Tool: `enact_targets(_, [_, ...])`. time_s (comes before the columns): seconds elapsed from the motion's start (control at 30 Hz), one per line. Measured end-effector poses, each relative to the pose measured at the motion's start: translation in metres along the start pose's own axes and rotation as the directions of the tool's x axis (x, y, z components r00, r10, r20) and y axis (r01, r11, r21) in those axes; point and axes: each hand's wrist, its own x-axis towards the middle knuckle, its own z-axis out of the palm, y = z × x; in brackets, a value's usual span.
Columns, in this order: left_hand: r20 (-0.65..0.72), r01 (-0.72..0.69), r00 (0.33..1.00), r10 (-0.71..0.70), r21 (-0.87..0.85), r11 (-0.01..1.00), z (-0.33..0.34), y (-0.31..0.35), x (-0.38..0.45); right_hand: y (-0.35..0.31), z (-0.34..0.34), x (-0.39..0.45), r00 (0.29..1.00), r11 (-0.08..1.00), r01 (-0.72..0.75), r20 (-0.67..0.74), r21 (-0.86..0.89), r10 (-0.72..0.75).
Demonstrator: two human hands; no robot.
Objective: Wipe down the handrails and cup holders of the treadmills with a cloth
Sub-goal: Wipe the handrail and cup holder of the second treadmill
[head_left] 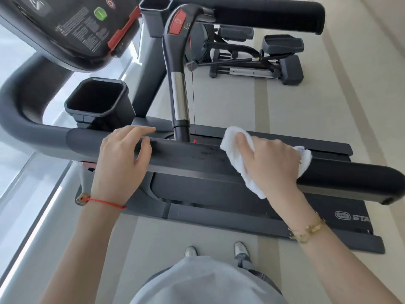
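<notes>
Two hands lie on the dark side handrail point(197, 159) of the treadmill. The right hand point(269, 159) grasps a white cloth point(236, 150) and presses it on the rail near its free end. The left hand point(122, 156) rests with relaxed fingers over the rail, just beside the square cup holder point(98, 99).

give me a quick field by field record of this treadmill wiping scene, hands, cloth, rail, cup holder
left hand: left hand rests on the near handrail, fingers draped over its top, holding nothing
right hand: right hand presses a white cloth onto the same rail, fingers curled over it
cloth: bunched, wrapped over the rail, hanging down on the near side
cup holder: black cup holder beyond the left hand, untouched by either hand
far handrail: far handrail at top, untouched by either hand
background: stepper machine on the floor
</notes>
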Motion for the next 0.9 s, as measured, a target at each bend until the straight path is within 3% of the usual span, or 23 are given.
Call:
enact_targets(0.13, [0.034, -0.023, 0.999, 0.023, -0.004, 1.000, -0.006, -0.011, 0.001, -0.060, 0.020, -0.002, 0.983, 0.983, 0.158, -0.114, 0.089, -0.147])
enact_targets(0.27, [0.058, -0.062, 0.996, 0.063, -0.013, 0.998, -0.007, -0.015, 0.000, -0.047, 0.019, -0.008, 0.945, 0.936, 0.307, -0.175, 0.172, -0.277])
enact_targets(0.37, [0.075, -0.066, 0.995, 0.067, -0.017, 0.998, -0.009, -0.017, 0.000, -0.021, 0.012, -0.010, 0.964, 0.974, 0.206, -0.189, 0.097, -0.185])
enact_targets(0.47, [0.092, -0.056, 0.994, 0.057, -0.012, 0.998, -0.009, -0.017, -0.001, -0.038, 0.019, -0.005, 0.973, 0.994, 0.101, -0.213, 0.032, -0.092])
enact_targets(0.63, [0.115, -0.058, 0.992, 0.058, 0.003, 0.998, -0.009, -0.014, -0.002, -0.087, 0.034, -0.006, 0.961, 0.973, 0.220, -0.190, 0.073, -0.203])
enact_targets(0.77, [0.126, -0.071, 0.989, 0.071, -0.007, 0.997, -0.003, -0.004, -0.002, -0.066, 0.031, -0.011, 0.934, 0.946, 0.308, -0.224, 0.104, -0.279])
enact_targets(0.9, [0.160, -0.129, 0.978, 0.132, -0.029, 0.991, 0.012, 0.027, 0.000, -0.026, 0.024, -0.016, 0.946, 0.961, 0.261, -0.223, 0.087, -0.237])
